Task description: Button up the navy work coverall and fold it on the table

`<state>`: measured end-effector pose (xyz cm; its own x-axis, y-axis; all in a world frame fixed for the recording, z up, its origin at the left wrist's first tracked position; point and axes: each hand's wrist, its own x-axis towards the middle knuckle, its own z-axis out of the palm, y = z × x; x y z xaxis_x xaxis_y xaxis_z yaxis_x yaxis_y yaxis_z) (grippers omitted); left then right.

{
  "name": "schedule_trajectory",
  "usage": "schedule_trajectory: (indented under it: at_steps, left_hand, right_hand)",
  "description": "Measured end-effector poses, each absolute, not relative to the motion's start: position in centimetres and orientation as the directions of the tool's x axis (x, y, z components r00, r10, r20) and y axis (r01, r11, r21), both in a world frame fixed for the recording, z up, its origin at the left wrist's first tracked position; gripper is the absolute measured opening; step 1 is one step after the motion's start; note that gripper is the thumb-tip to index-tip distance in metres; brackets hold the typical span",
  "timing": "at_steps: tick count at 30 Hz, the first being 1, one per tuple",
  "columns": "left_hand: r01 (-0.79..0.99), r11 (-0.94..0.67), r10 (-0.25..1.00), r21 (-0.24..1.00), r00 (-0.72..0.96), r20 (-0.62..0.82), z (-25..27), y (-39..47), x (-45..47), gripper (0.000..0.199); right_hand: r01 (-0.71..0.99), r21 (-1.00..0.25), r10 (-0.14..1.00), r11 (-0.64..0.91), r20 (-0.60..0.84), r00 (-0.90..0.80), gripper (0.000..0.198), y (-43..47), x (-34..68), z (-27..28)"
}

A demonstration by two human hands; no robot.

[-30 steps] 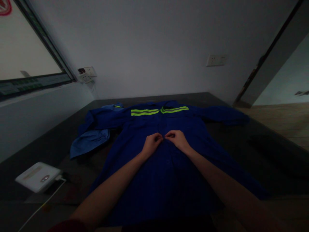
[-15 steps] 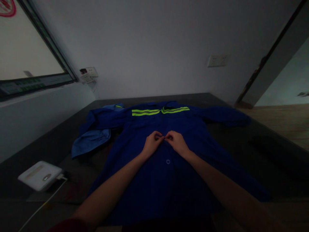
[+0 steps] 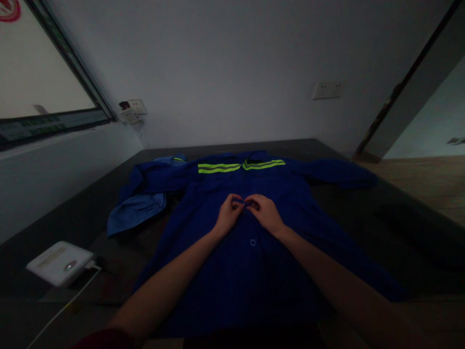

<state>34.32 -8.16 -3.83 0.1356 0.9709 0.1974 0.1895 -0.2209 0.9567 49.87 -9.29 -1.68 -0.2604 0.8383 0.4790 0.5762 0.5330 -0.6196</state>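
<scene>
From here, the left hand (image 3: 229, 213) and right hand (image 3: 267, 214), closed to fine pinches mid-frame, grip the blue work jacket (image 3: 227, 271)'s front, best held lightly taut.

Garment (image 3: 225, 291), deep blue; chest bands (image 3: 219, 168), yellow-green with grey central stripe; box (image 3: 60, 261), white; table (image 3: 348, 211), dark grey

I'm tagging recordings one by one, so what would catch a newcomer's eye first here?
Probably the bright yellow-green bands across the chest of the blue garment spread on the dark table. Next, the left hand and right hand, fingertips close together at the garment's middle. Then the white box with its cable, at the picture's lower left.
</scene>
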Motion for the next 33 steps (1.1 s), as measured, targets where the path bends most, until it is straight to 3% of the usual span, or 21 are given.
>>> schedule_trajectory:
  at_steps: [7, 15, 21, 33]
  left_hand:
    - [0.254, -0.235, 0.962, 0.938, 0.197, 0.188, -3.1, -8.7, 34.6, 0.027]
    - [0.231, -0.179, 0.971, 0.956, 0.197, 0.134, -3.0, -8.5, 34.5, 0.029]
    - [0.171, -0.061, 0.982, 0.983, 0.184, 0.029, -2.9, -8.5, 34.6, 0.035]
    - [0.315, -0.17, 0.973, 0.934, 0.205, 0.108, -3.1, -8.6, 34.5, 0.028]
  right_hand:
    - [0.54, -0.661, 0.841, 0.521, 0.504, -0.193, 0.013, -9.0, 49.8, -2.1]
    - [0.304, -0.854, 0.906, 0.423, 0.403, -0.129, 0.007, -8.5, 49.8, -2.2]
    - [0.221, -0.922, 0.948, 0.318, 0.303, -0.097, 0.009, -7.8, 50.2, -2.4]
    - [0.073, -0.983, 0.983, 0.166, 0.16, -0.089, 0.018, -7.5, 50.2, -3.1]
